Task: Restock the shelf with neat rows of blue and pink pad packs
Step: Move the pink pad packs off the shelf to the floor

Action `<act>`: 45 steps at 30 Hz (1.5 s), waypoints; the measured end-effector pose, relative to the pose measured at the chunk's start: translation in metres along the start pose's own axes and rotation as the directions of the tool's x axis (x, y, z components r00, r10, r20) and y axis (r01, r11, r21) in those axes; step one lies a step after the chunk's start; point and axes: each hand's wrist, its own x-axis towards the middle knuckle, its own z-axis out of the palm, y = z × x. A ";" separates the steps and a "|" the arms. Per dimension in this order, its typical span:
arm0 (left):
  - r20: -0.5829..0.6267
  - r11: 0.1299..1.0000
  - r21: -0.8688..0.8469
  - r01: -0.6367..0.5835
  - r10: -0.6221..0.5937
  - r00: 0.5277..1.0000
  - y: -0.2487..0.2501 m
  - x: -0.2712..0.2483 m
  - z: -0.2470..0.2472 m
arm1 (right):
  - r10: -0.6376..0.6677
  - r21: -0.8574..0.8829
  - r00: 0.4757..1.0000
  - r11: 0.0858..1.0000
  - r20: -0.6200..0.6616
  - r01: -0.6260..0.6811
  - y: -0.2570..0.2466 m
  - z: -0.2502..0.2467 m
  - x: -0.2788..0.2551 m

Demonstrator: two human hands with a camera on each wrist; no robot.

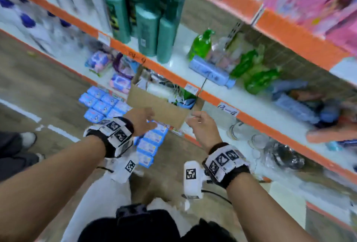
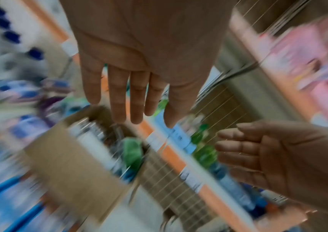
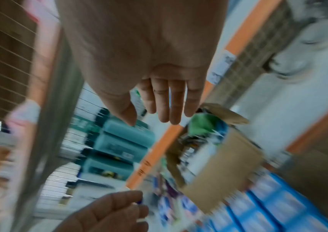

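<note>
Blue pad packs (image 1: 100, 104) lie in rows on the lowest level, and a further row (image 1: 150, 143) runs toward me; in the right wrist view they (image 3: 274, 208) are a blur. Pink packs (image 1: 309, 0) stand on the top shelf at the right. An open cardboard box (image 1: 154, 104) full of mixed goods sits in front of the shelf. My left hand (image 1: 148, 120) is at its near left edge with straight fingers (image 2: 119, 102). My right hand (image 1: 195, 120) hovers by its near right corner, fingers (image 3: 165, 102) extended and holding nothing. Blur hides whether either hand touches the box.
Teal bottles (image 1: 146, 29) stand on the middle shelf, with green refill pouches (image 1: 251, 68) and a lying blue bottle (image 1: 210, 71) to their right. Orange shelf edges (image 1: 270, 126) jut toward me. Mixed pink-blue packs (image 1: 120, 83) lie behind the box. Another person's shoe (image 1: 29, 139) is at the left.
</note>
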 end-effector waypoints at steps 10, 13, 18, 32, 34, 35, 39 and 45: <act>-0.402 0.781 0.068 -0.621 0.591 0.699 0.147 0.023 -0.218 | -0.515 -0.085 0.730 0.838 -0.449 0.539 -0.220 -0.088 0.014; -0.447 0.747 0.111 -0.655 0.626 0.639 0.169 0.039 -0.246 | -0.533 -0.278 0.642 0.843 -0.552 0.461 -0.235 -0.099 0.034; -0.497 0.846 0.246 -0.473 0.529 0.688 0.169 0.079 -0.293 | -0.549 -0.390 0.710 0.830 -0.442 0.399 -0.255 -0.065 0.086; -0.663 0.980 0.142 0.141 -0.011 0.748 0.112 0.153 -0.407 | -0.596 -0.795 0.758 0.580 -0.266 0.177 -0.239 -0.031 0.136; -0.634 0.984 0.116 0.135 -0.031 0.773 0.108 0.156 -0.409 | -0.603 -0.792 0.750 0.584 -0.272 0.181 -0.238 -0.031 0.137; -0.644 0.980 0.141 0.140 -0.017 0.765 0.108 0.154 -0.407 | -0.603 -0.791 0.749 0.585 -0.275 0.181 -0.237 -0.030 0.138; -0.658 0.993 0.116 -0.029 0.099 0.747 0.118 0.135 -0.390 | -0.587 -0.758 0.764 0.618 -0.267 0.210 -0.240 -0.031 0.136; -0.740 0.903 0.056 -0.425 0.323 0.590 0.142 0.074 -0.334 | -0.451 -0.192 0.851 0.891 -0.270 0.411 -0.257 -0.050 0.106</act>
